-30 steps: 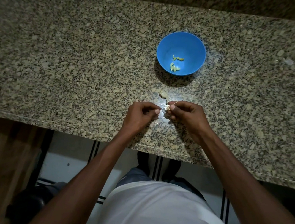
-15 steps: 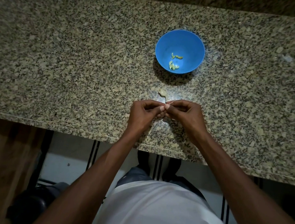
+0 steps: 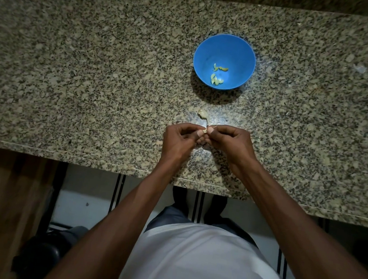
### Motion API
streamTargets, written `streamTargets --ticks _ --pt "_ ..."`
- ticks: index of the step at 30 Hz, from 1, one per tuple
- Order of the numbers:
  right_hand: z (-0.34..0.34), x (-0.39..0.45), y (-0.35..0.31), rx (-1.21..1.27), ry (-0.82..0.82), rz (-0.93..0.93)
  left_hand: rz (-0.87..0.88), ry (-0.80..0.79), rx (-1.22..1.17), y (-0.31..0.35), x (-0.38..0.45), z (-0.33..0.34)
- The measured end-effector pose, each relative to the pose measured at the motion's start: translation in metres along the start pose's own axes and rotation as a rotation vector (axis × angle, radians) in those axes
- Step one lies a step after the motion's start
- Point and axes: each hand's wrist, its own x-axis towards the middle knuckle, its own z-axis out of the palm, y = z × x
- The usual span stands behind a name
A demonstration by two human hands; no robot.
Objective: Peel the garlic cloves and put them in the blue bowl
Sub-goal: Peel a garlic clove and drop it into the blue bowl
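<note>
Pinching one small garlic clove [image 3: 205, 131] together, the left hand [image 3: 178, 142] and right hand [image 3: 231, 143] sit at 6 o'clock from the blue bowl [image 3: 202, 56].

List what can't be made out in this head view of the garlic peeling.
- Garlic clove: only a sliver shows between the left hand and right hand; fingertips hide how much is peeled.
- Pieces in the blue bowl: too small to count.
- Scrap on the counter: skin or clove, unclear.
</note>
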Motion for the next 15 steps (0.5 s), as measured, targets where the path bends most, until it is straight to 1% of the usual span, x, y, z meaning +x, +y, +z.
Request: streamTargets --ticks 7,9,11,13,15 --pt "0.0007 0.0005 -0.0065 0.058 -0.025 0.07 -0.031 -0.01 -0.045 0.006 -0.0014 -0.0005" --pt "-0.0013 0.0005 -0.0078 0.046 -0.046 0.044 -0.024 -0.007 -0.06 0.0065 -0.0015 -0.0004" --pt "-0.004 0.0017 -0.0076 -0.069 -0.05 -0.063 -0.015 -0.009 -0.089 0.0082 -0.0023 0.0006" --pt "-0.0061 0.0044 -0.0058 -0.332 -0.004 -0.209 -0.003 -0.015 -0.103 0.0096 -0.0036 0.0015" --pt "-0.0063 0.0058 -0.0043 -0.529 0.029 -0.295 0.005 -0.02 -0.083 0.0099 -0.0053 0.0013"
